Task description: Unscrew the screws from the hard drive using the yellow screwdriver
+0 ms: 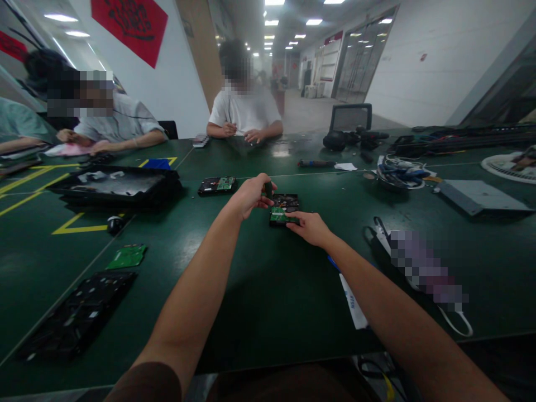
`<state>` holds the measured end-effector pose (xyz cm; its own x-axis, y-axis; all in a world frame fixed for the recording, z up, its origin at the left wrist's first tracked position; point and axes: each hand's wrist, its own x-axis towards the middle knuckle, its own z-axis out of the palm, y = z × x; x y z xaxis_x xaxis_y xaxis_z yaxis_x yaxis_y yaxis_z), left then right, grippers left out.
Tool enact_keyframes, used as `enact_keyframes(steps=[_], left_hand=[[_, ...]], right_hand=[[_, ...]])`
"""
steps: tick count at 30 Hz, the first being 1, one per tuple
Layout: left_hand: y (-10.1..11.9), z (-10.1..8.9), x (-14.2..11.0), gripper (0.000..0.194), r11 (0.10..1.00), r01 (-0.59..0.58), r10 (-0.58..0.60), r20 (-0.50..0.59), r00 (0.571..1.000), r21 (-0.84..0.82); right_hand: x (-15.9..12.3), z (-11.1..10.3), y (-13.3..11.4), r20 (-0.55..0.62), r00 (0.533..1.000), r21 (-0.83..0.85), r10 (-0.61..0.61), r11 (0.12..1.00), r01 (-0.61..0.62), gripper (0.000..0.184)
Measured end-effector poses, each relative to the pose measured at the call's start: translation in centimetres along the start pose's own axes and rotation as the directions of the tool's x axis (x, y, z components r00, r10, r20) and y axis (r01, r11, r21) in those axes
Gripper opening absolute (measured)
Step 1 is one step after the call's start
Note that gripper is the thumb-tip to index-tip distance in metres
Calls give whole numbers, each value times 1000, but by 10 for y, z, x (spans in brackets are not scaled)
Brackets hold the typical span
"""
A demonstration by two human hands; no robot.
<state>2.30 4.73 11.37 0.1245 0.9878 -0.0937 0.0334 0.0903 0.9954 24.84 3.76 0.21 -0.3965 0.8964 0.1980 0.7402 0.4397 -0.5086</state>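
In front of me on the green table lies a hard drive [285, 200], its dark body topped by a green circuit board [277, 214]. My left hand [253, 195] is over its left side, fingers pinched around a short dark piece [268, 190] whose kind I cannot make out. Closed on the drive's right edge is my right hand [312, 228], with the thumb and fingers by the green board. A second hard drive [216, 185] with a green board rests to the left of my left hand.
On the left are a black tray [121, 187], a loose green board [128, 255] and black drive frames [79, 315]. To the right sit a cable bundle [402, 172], a grey metal box [483, 196] and a lanyard badge [425, 268]. People [245, 111] sit across the table.
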Motion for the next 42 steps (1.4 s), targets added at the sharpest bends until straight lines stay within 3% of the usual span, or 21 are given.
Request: enact_keyframes(steps=[7, 13, 20, 25, 32, 37, 42], left_hand=[[-2, 1, 2, 28, 1000, 3, -3, 3, 1000, 2], [-4, 0, 4, 29, 992, -83, 86, -28, 996, 94], [0, 2, 0, 25, 1000, 7, -8, 15, 1000, 9], [0, 1, 1, 26, 991, -84, 89, -40, 995, 101], [1, 2, -1, 24, 1000, -10, 10, 0, 1000, 20], [0, 1, 1, 28, 994, -73, 78, -56, 995, 87], [1, 2, 0, 27, 1000, -5, 5, 15, 1000, 16]], right_hand=[[0, -2, -3, 5, 1000, -7, -15, 1000, 15, 40], [0, -1, -2, 3, 1000, -13, 0, 1000, 0, 42], [0, 0, 0, 3, 1000, 6, -5, 1000, 5, 43], [0, -2, -1, 19, 1000, 9, 2, 1000, -2, 43], [0, -2, -3, 8, 1000, -5, 4, 1000, -4, 41], [0, 0, -1, 4, 1000, -9, 8, 1000, -8, 41], [1, 0, -1, 5, 1000, -6, 8, 1000, -8, 42]])
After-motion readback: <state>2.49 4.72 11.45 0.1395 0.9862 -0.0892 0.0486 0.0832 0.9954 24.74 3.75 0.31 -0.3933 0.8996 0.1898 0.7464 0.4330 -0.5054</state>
